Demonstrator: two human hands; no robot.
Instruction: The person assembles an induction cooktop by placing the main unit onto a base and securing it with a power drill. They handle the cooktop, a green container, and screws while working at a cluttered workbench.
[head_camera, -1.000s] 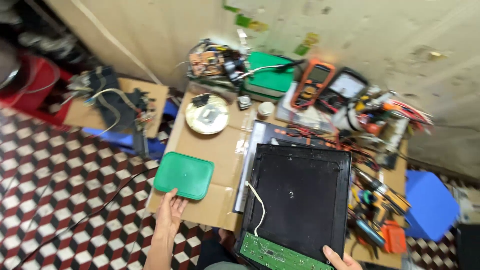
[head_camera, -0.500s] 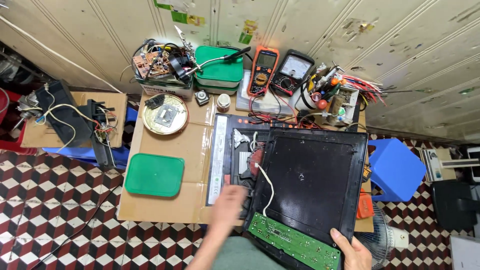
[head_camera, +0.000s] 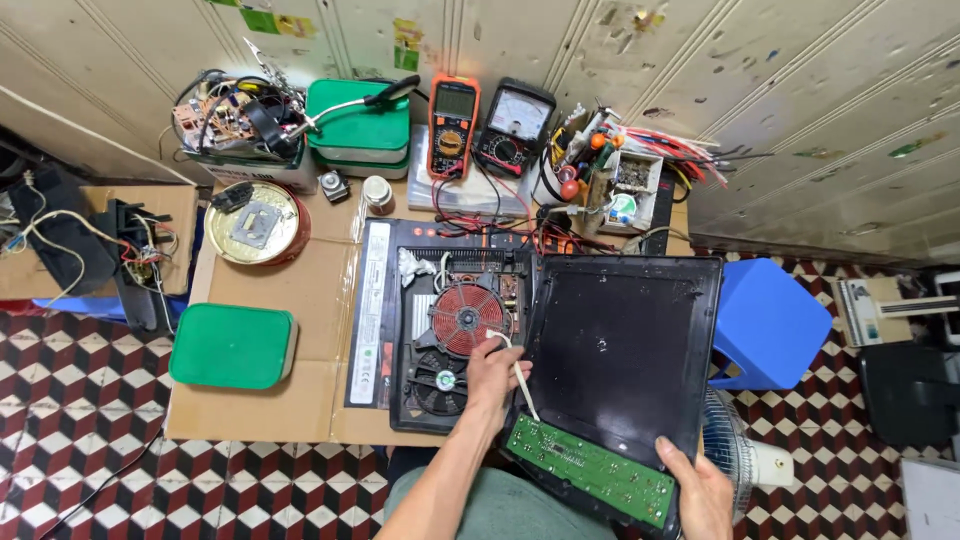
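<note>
An opened black induction cooker base (head_camera: 385, 330) lies on the cardboard-covered table, showing its red copper coil (head_camera: 468, 318) and a small fan (head_camera: 438, 380). Its black glass top panel (head_camera: 620, 340) is turned over to the right of the base, with a green circuit board (head_camera: 590, 470) along its near edge. A white ribbon cable (head_camera: 525, 390) runs from that board to the base. My left hand (head_camera: 495, 375) rests on the base just below the coil, fingers curled at the cable's upper end. My right hand (head_camera: 700, 490) grips the panel's near right corner.
A green lidded box (head_camera: 232, 345) and a round tin (head_camera: 255, 222) sit to the left. Two multimeters (head_camera: 455, 120), stacked green boxes (head_camera: 357, 125), wired boards and tools crowd the back by the wall. A blue stool (head_camera: 768, 320) and a fan (head_camera: 745, 455) stand on the right.
The top panel has come off the base and shifted right, baring the coil and fan. My left hand moved from the table's left front edge onto the base.
</note>
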